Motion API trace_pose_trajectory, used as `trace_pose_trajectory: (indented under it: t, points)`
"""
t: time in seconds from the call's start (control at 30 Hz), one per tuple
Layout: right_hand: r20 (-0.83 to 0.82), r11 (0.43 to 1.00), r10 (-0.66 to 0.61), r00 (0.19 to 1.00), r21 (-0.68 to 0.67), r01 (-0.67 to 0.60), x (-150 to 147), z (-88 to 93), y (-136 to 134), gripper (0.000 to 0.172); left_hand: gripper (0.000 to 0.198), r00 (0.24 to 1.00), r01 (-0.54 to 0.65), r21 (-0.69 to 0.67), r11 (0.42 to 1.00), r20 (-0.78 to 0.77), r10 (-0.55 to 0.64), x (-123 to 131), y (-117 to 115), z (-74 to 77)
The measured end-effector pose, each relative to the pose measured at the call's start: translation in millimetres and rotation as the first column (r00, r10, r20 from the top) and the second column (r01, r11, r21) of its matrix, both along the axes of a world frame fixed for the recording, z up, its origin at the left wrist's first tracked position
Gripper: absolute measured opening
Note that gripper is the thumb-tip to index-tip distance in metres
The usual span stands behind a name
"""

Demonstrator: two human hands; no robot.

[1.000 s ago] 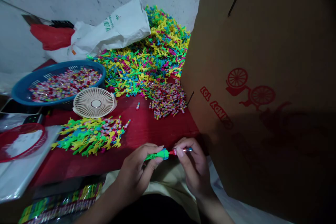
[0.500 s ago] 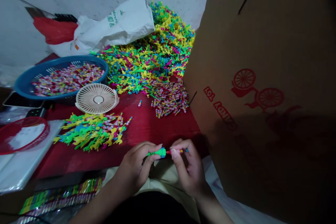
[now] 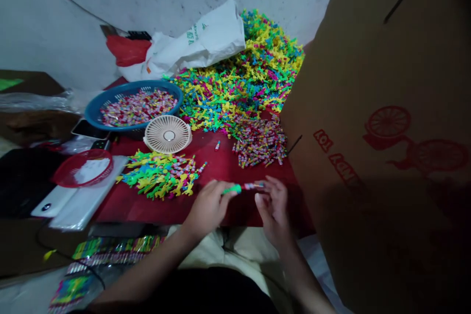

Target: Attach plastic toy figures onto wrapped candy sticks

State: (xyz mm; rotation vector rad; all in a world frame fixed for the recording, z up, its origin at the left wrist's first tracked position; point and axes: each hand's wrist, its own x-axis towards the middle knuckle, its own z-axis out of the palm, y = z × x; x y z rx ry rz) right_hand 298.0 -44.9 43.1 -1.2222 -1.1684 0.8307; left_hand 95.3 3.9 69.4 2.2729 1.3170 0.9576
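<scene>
My left hand point(image 3: 209, 208) pinches a green plastic toy with a wrapped candy stick point(image 3: 235, 188), held crosswise between my hands. My right hand point(image 3: 274, 206) curls at its far end, though I can't tell if it grips. Below lies the red worktop point(image 3: 147, 212), with a heap of green-and-yellow plastic toys point(image 3: 160, 175) left and wrapped candy sticks point(image 3: 259, 143) ahead.

Dim, low-contrast lighting is recorded; a heavy shadow is cast over the lower half of the cardboard carton point(image 3: 382, 235). Slight blur is noted on the left hand point(image 3: 209, 208) and right hand point(image 3: 274, 211) beside it; wide-angle warping is seen at the frame edges.
</scene>
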Motion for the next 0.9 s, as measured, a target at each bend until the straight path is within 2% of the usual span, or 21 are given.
trace_pose_trajectory:
  t: [0.03, 0.1, 0.2, 0.27, 0.33, 0.4, 0.47, 0.5, 0.57, 0.6, 0.67, 0.77, 0.9]
  points:
    - [0.009, 0.999, -0.044, 0.999, -0.021, 0.045, 2.5, -11.5, 7.3, 0.053, 0.022, 0.991, -0.118, 0.039, 0.992, -0.065, 0.120, -11.6, 12.5, -5.0]
    - [0.053, 0.989, -0.119, 0.992, -0.082, 0.123, 7.9, -34.7, 18.4, 0.063, 0.027, 0.930, -0.313, 0.112, 0.943, -0.163, 0.328, -43.3, 36.1, -11.6]
    - [0.126, 0.984, -0.124, 0.984, -0.114, 0.138, 14.0, -63.9, 23.3, 0.059, 0.033, 0.842, -0.471, 0.170, 0.866, -0.206, 0.499, -98.5, 54.9, -13.9]
    - [0.172, 0.990, -0.086, 0.981, -0.096, 0.103, 15.0, -76.5, 21.5, 0.054, 0.033, 0.740, -0.566, 0.207, 0.798, -0.298, 0.603, -127.1, 55.0, -13.1]
    - [0.212, 0.995, -0.060, 0.975, -0.071, 0.077, 13.8, -83.5, 20.5, 0.051, 0.036, 0.634, -0.618, 0.251, 0.745, -0.402, 0.661, -139.6, 51.0, -11.6]
    - [0.246, 0.996, -0.058, 0.968, -0.047, 0.072, 11.7, -86.3, 23.1, 0.048, 0.043, 0.589, -0.622, 0.289, 0.728, -0.440, 0.678, -131.6, 48.6, -8.9]
    - [0.278, 0.996, -0.073, 0.958, -0.019, 0.082, 9.7, -86.7, 29.1, 0.044, 0.042, 0.628, -0.584, 0.276, 0.764, -0.444, 0.640, -104.8, 51.2, -5.6]
    - [0.294, 0.996, -0.082, 0.952, -0.005, 0.087, 8.9, -86.4, 32.7, 0.042, 0.039, 0.667, -0.540, 0.234, 0.809, -0.467, 0.580, -86.8, 54.5, -4.3]
    - [0.325, 0.996, -0.091, 0.941, 0.020, 0.090, 7.7, -85.2, 39.2, 0.039, 0.036, 0.729, -0.395, 0.077, 0.915, -0.580, 0.363, -49.7, 64.1, -3.4]
    - [0.337, 0.996, -0.094, 0.937, 0.029, 0.090, 7.4, -84.6, 41.6, 0.039, 0.036, 0.731, -0.325, 0.002, 0.946, -0.633, 0.253, -33.7, 69.9, -4.0]
    - [0.347, 0.995, -0.100, 0.933, 0.037, 0.093, 7.4, -83.9, 44.2, 0.039, 0.035, 0.710, -0.252, -0.100, 0.963, -0.695, 0.114, -12.6, 82.0, -6.8]
    - [0.310, 0.992, -0.125, 0.943, 0.028, 0.123, 8.8, -86.1, 43.8, 0.041, 0.032, 0.678, -0.259, -0.168, 0.951, -0.733, 0.055, -11.0, 97.4, -10.8]
    - [0.211, 0.986, -0.160, 0.964, -0.020, 0.168, 10.5, -93.5, 42.6, 0.040, 0.033, 0.659, -0.253, -0.232, 0.939, -0.752, -0.009, -34.8, 106.2, -2.8]
